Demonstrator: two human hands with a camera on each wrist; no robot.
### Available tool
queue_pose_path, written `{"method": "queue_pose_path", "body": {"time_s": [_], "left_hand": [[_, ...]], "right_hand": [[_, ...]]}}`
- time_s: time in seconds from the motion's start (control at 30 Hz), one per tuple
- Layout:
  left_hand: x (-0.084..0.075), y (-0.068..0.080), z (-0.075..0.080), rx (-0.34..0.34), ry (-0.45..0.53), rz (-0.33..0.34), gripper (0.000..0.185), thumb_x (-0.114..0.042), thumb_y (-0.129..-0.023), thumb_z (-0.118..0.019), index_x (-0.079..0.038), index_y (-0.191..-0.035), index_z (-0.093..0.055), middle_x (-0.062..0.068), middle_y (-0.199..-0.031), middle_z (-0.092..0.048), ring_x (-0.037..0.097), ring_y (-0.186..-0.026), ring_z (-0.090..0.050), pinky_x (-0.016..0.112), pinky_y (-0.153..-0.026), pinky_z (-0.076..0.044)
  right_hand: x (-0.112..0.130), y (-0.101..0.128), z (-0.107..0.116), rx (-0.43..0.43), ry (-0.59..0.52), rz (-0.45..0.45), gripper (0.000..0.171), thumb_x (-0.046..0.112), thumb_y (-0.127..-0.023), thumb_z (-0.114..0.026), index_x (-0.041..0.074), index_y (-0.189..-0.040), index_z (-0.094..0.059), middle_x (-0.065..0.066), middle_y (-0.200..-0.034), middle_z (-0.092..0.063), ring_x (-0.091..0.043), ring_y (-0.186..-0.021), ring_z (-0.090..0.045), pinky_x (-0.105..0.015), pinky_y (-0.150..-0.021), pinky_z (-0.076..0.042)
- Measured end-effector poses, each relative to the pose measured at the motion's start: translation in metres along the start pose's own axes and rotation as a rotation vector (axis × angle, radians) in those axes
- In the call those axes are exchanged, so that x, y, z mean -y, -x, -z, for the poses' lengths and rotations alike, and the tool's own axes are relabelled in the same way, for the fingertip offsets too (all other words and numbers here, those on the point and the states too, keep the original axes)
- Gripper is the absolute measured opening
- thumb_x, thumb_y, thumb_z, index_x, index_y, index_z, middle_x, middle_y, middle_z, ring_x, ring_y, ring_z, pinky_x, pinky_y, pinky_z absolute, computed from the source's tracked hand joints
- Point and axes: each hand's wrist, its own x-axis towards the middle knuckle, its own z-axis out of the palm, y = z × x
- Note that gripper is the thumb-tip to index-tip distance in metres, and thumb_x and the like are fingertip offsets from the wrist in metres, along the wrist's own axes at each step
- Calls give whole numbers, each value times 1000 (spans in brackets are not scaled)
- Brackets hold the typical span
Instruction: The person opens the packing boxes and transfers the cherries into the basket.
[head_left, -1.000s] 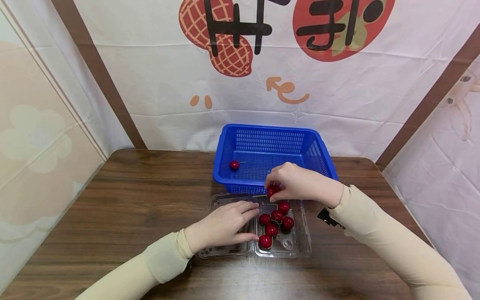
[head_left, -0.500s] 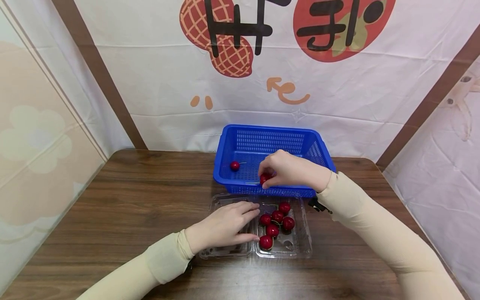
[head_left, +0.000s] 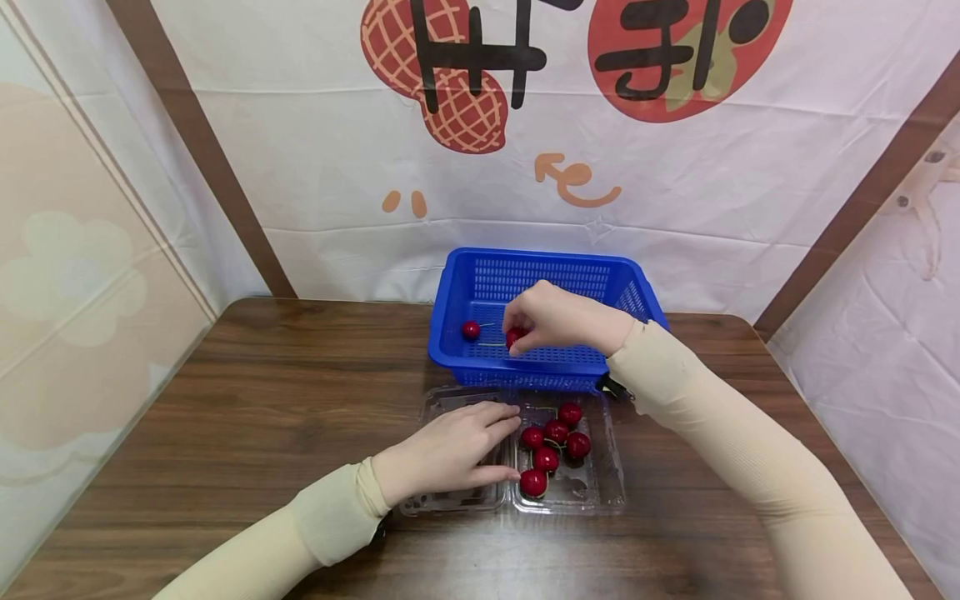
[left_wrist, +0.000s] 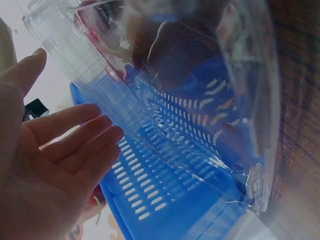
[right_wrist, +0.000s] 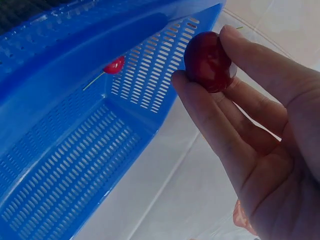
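Between thumb and fingers my right hand (head_left: 558, 317) pinches a dark red cherry (right_wrist: 210, 62) over the blue plastic basket (head_left: 491, 364). Its thin green stem sticks out to the left in the head view. A second cherry (head_left: 470, 330) with a stem lies in the basket's left part. My left hand (head_left: 457, 446) rests on the clear plastic clamshell box (head_left: 611, 492), fingers straight, over its lid half. Several cherries (head_left: 556, 431) lie in the box's right half, just beyond those fingertips. The left wrist view shows the left hand (left_wrist: 65, 155) with extended fingers against the clear plastic.
The basket stands at the back of the brown wooden table (head_left: 300, 400), directly behind the clamshell box. A white printed cloth (head_left: 337, 258) hangs right behind the table, with more cloth at both sides.
My right hand has carried the cherry from above the clamshell box, up and leftward over the blue basket. The left hand has stayed in place.
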Motion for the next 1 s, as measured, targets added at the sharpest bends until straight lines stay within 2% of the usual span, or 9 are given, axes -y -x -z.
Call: {"method": "queue_pose_path", "body": {"time_s": [0.47,1.0], "left_hand": [[1,0,-1,-12,-8,-10,64,-56,-88,-56,-4,-124,-60,11,-130,-58,21,-120,-55,30,-103,-45],[1,1,1,1,2,-14,63,-56,-89,-55,-4,-124,-61,11,-130,-58,20,-119,-56,30,-103,-45]], "right_hand": [[-11,-20,4,29,-46,-72,26,27,-79,-77,8,-95,-71,-5,-91,-71,-14,-83,-66,-28,-78,-57],[-34,-43,-4,42,-90,-163,27,29,-79,-77,10,-97,-70,-2,-90,-71,-12,-81,-66,-27,-78,-57]]}}
